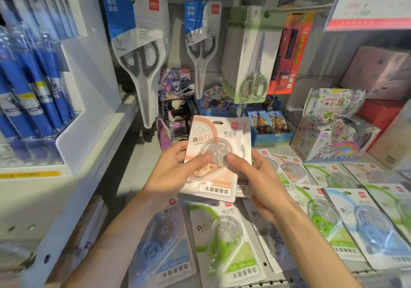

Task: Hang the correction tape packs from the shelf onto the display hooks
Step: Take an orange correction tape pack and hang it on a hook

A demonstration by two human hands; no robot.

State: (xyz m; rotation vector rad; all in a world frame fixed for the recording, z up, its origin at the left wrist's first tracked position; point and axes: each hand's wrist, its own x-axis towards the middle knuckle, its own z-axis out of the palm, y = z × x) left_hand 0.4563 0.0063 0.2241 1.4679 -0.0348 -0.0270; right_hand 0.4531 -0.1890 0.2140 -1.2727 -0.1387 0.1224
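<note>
Both hands up, holding orange correction tape packs (216,154) above the shelf (275,278).
At least two orange cards stacked; left hand (175,172) and right hand (255,181) pinch them, thumbs on the clear blister, fingers behind. Roughly eight green and blue packs (224,238) lie flat below. Three scissor packs (142,49) hang behind.

Packaged scissors (144,61) hung above card boxes (175,107); blue pens (33,87) stood left, sticker packs (333,103) right.
</note>
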